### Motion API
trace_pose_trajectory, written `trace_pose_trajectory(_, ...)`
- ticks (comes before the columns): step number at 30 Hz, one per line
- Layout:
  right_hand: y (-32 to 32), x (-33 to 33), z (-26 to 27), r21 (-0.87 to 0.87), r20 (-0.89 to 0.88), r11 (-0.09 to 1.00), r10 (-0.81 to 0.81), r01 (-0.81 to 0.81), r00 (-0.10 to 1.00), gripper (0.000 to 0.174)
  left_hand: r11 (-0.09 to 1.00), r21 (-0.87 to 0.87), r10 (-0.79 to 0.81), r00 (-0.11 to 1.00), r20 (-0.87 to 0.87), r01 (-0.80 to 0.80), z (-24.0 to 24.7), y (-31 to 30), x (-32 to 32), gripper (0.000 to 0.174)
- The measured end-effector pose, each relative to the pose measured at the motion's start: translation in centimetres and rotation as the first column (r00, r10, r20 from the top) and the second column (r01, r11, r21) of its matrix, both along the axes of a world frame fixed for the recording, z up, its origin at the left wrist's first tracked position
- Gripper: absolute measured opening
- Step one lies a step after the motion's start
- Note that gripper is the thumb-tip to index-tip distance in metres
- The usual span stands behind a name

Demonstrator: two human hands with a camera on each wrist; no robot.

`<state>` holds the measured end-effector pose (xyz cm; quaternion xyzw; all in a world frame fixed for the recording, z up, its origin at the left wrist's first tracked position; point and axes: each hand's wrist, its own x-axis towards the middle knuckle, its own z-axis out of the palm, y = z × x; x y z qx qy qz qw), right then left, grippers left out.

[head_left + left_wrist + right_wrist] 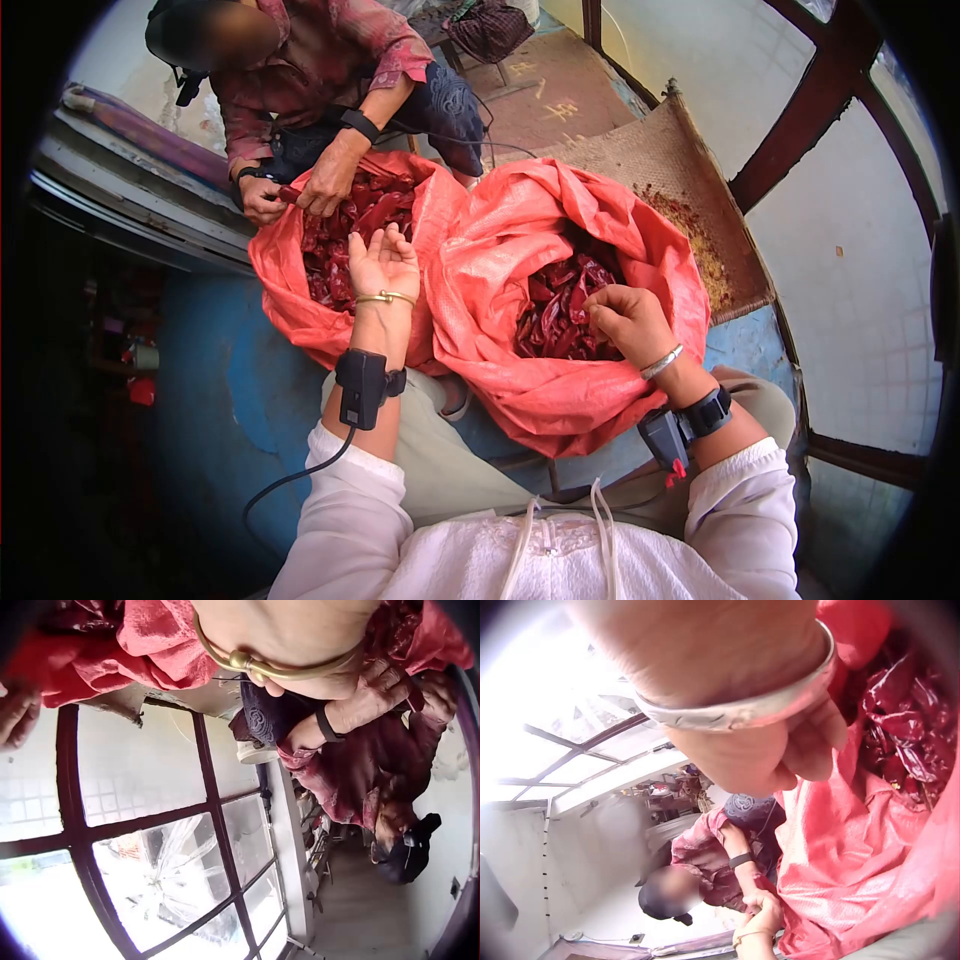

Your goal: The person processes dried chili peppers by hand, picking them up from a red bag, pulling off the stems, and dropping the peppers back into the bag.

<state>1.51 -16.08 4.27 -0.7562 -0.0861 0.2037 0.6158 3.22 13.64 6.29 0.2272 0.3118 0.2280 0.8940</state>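
Observation:
My left hand (pixel 384 264) is turned palm up over the left red woven sack (pixel 280 260), its fingers loosely bent and nothing in the palm. Dark red dried chillies (pixel 330 235) fill that sack. Over the right sack (pixel 480 300) hangs my right hand (pixel 632 322), fingers bent and thumb near the forefinger. Its fingertips overlap the dried chillies (pixel 560 310) in the head view. No chilli shows in this hand (pixel 780 750) in the right wrist view.
Opposite, another person (pixel 320 80) leans over the left sack with a chilli between both hands. A woven mat (pixel 640 150) with scattered seeds lies behind the right sack. Framed window panes (pixel 850 250) stand along the right. Cables run from the wrist cameras.

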Motion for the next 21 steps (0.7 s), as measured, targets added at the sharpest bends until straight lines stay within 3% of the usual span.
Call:
trace_pose_trajectory(1, -0.2, 0.2, -0.6, -0.002, -0.002, 1.0, -0.001, 0.001, 1.0, 0.011, 1.0, 0.007, -0.013, 0.999, -0.032, 0.014, 0.1, -0.5, 0.0, 0.03)
trace_pose_trajectory(3, -0.6, 0.8, -2.3, -0.316, 0.25, 0.948, 0.118, -0.035, 0.961, 0.013, 0.943, 0.176, -0.293, 0.955, 0.049, 0.281, -0.7, -2.3, -0.6, 0.022)
trace_pose_trajectory(5, -1.1, 1.3, -3.7, -0.401, 0.272, 0.915, 0.172, -0.051, 0.947, 0.016, 0.83, 0.234, -0.519, 0.855, -0.009, 0.506, -0.9, -5.2, -1.0, 0.011)
trace_pose_trajectory(7, -1.2, 1.5, -4.2, -0.743, 0.2, 0.665, 0.338, -0.083, 0.92, 0.016, 0.711, 0.316, -0.644, 0.762, -0.067, 0.628, -0.7, -7.9, -1.5, 0.008)
trace_pose_trajectory(8, -1.4, 1.6, -5.8, -0.812, 0.198, 0.581, 0.38, -0.066, 0.904, 0.016, 0.635, 0.383, -0.686, 0.718, -0.12, 0.671, -0.9, -8.8, -1.7, 0.01)
trace_pose_trajectory(9, -1.6, 1.6, -7.0, -0.814, 0.195, 0.577, 0.381, -0.068, 0.904, 0.016, 0.535, 0.465, -0.716, 0.671, -0.192, 0.705, -0.9, -9.7, -1.8, 0.012)
trace_pose_trajectory(11, -1.9, 1.4, -8.7, -0.894, 0.059, 0.417, 0.468, -0.162, 0.882, 0.017, 0.321, 0.68, -0.781, 0.59, -0.204, 0.66, -1.5, -11.1, -2.1, 0.012)
trace_pose_trajectory(13, -2.0, 1.3, -9.4, -0.902, 0.004, 0.364, 0.541, -0.23, 0.841, 0.018, -0.013, 0.848, -0.734, 0.571, -0.369, 0.531, -0.6, -12.3, -3.0, 0.012)
trace_pose_trajectory(14, -2.0, 0.5, -9.7, -0.902, -0.059, 0.308, 0.609, -0.304, 0.791, 0.02, -0.076, 0.889, -0.757, 0.555, -0.346, 0.451, -0.9, -12.7, -3.9, 0.011)
trace_pose_trajectory(15, -1.7, 0.3, -9.8, -0.902, -0.061, 0.305, 0.612, -0.306, 0.788, 0.02, -0.13, 0.825, -0.724, 0.516, -0.458, 0.549, 0.4, -12.7, -4.2, 0.015)
trace_pose_trajectory(17, -1.1, 0.0, -9.9, -0.891, -0.182, 0.231, 0.607, -0.391, 0.774, 0.022, -0.526, 0.817, -0.748, 0.33, -0.576, 0.236, -0.8, -12.5, -4.8, 0.023)
trace_pose_trajectory(18, -1.1, 0.2, -11.4, -0.876, -0.261, 0.154, 0.645, -0.457, 0.718, 0.025, -0.524, 0.818, -0.747, 0.333, -0.575, 0.237, -1.8, -12.3, -5.2, 0.023)
trace_pose_trajectory(19, -1.0, 0.0, -12.7, -0.877, -0.26, 0.151, 0.647, -0.455, 0.717, 0.025, -0.734, 0.647, -0.608, 0.227, -0.761, 0.204, -3.1, -12.1, -5.5, 0.03)
trace_pose_trajectory(20, -0.9, -0.2, -13.8, -0.884, -0.27, 0.079, 0.719, -0.462, 0.64, 0.025, -0.89, 0.432, -0.416, 0.133, -0.9, 0.142, -4.0, -11.9, -6.0, 0.038)
trace_pose_trajectory(21, -0.5, -0.4, -13.4, -0.889, -0.282, 0.006, 0.782, -0.459, 0.556, 0.026, -0.89, 0.433, -0.415, 0.14, -0.899, 0.144, -4.3, -11.9, -6.5, 0.038)
